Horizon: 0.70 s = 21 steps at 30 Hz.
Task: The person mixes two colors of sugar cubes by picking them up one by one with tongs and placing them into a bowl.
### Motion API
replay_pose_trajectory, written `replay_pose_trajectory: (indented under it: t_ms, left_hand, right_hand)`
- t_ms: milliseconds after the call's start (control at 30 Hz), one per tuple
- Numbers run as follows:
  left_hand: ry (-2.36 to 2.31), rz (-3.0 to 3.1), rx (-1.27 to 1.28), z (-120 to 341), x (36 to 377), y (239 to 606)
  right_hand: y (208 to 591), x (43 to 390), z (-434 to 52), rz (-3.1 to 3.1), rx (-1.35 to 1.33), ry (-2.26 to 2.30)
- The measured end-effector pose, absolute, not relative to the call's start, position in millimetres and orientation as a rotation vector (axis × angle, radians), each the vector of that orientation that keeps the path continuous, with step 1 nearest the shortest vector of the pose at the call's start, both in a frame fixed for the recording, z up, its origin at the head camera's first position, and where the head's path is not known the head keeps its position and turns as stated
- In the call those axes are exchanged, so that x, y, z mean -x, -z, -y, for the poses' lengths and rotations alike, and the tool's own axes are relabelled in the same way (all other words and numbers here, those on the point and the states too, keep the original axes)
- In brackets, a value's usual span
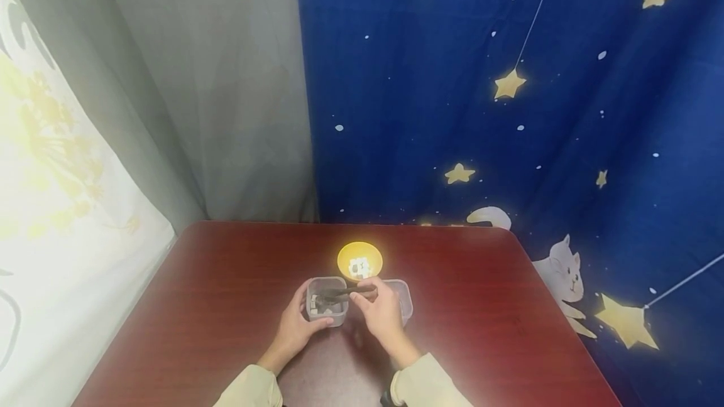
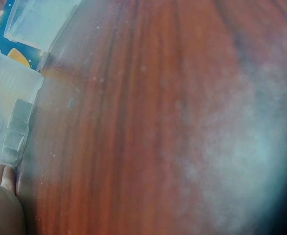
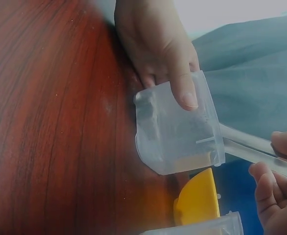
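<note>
Clear tub [image 1: 327,306] of small cubes; tongs [image 1: 345,294] dipped inside.

Dark red wood-grain table [image 1: 226,306]; yellow bowl [image 1: 359,259]; two clear plastic containers [image 1: 326,301]; navy curtain [image 1: 509,112] with yellow stars, white cat; beige sleeves [image 1: 251,388].

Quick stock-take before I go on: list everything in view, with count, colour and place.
left container: 1, clear plastic, table centre, small pale cubes inside
right container: 1, clear plastic, beside the first, partly hidden by the right hand
tongs: 1, dark in the head view, tips over the left container
bowl: 1, yellow, behind the containers, pale cubes inside
table: 1, dark red wood
curtains: blue with stars behind and right, grey and white left
left hand: grips the left container's side
right hand: holds the tongs
sleeves: 2, cream, bottom edge
</note>
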<state>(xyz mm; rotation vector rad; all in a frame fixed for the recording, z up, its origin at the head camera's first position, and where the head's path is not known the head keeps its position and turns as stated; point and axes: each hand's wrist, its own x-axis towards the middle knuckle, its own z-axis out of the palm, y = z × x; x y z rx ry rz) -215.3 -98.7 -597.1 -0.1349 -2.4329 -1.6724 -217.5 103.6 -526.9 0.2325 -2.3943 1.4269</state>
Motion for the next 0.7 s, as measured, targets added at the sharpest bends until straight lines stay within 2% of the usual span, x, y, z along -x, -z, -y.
replay_pose_trajectory:
  t_ms: [367,700]
  left_hand:
    - [1.67,2.418,0.129,99,216,594]
    - [1.713,2.411,0.109,97,216,594]
  right_hand:
    - [517,219,-106,2.223,-0.281,-1.503]
    - [509,218,-114,2.296,0.033,-1.409]
